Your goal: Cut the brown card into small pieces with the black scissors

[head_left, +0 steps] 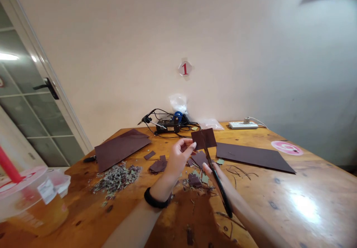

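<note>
My left hand point(181, 154), with a black band on the wrist, pinches the left edge of a small rectangular piece of dark brown sheet point(211, 138) between thumb and fingers. In my right hand point(215, 173) is a pair of black-handled scissors point(220, 190). Their blades point up and away from me and overlap the middle of the piece. I cannot tell how far the cut runs. Below the hands lie cut brown pieces point(194, 180), greenish scraps point(205, 178) and thin strips on the wooden table point(279, 211).
Larger brown sheets lie at left point(122, 147) and right point(253, 157). A heap of shreds point(118, 179) sits at left, near a drink cup point(36, 207) with a red straw. At the back stand a black device with cables point(169, 124) and a white power strip point(243, 125).
</note>
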Available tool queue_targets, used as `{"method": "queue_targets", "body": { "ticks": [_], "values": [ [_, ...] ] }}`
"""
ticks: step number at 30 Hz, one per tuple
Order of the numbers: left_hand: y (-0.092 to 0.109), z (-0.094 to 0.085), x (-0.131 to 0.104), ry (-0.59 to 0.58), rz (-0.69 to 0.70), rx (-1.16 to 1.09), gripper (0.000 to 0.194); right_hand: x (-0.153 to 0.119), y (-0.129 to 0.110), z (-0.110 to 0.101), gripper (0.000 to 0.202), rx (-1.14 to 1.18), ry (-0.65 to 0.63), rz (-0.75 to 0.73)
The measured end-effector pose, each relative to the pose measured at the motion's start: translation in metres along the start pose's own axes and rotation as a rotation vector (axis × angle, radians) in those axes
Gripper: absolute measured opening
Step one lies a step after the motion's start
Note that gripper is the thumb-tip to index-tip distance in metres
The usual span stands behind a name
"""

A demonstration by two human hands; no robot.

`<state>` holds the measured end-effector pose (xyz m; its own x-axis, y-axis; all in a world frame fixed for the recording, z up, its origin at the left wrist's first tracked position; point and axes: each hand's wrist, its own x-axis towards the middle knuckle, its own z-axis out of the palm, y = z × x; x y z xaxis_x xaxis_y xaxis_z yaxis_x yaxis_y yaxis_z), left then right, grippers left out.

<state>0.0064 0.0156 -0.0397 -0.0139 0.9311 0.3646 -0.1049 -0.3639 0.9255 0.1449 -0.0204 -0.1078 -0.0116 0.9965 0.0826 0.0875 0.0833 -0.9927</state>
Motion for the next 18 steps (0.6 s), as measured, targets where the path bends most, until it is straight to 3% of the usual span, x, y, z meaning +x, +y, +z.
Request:
{"method": "queue_targets", "body": {
  "ticks": [18],
  "values": [
    [-0.0091, -0.0027, 0.0009, -0.041, 0.009, 0.011, 0.025, 0.002, 0.0033, -0.001, 0.051, 0.049, 0.032, -0.024]
  ]
}}
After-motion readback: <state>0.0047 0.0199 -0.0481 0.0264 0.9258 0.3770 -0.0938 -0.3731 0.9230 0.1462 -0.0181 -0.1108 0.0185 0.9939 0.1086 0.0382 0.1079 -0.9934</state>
